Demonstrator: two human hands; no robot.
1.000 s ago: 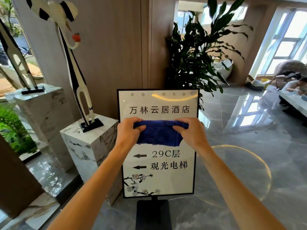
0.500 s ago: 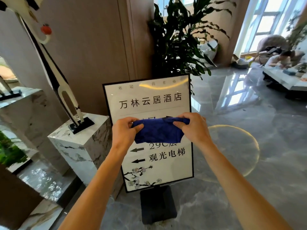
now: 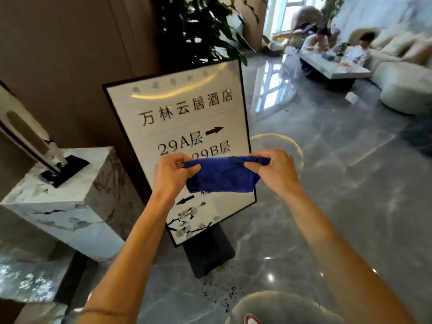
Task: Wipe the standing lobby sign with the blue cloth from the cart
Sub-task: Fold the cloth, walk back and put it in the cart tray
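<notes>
I see a glossy grey marble floor (image 3: 327, 183) filling most of the view, with window glare on it. At the far left a brown wall (image 3: 70, 54) runs behind a white marble block (image 3: 58, 206), which carries a black-and-white sculpture (image 3: 30, 136) on a dark base. A leafy plant (image 3: 198, 26) stands behind the sign. At the far right, a pale sofa (image 3: 402, 90) and a low desk (image 3: 339, 69) sit with 2 people beside them, blurred.

The sign (image 3: 182, 118) stands in the middle, tilted in my view, a white panel in a black frame on a black foot (image 3: 208, 251). It shows Chinese lettering, "29A" and "29B", arrows, and a blossom branch at the bottom.

The blue cloth (image 3: 219, 176) is stretched in front of the sign's lower half; I cannot tell whether it touches the panel. My left hand (image 3: 173, 174) pinches its left end with curled fingers, and my right hand (image 3: 273, 169) grips its bunched right end.
</notes>
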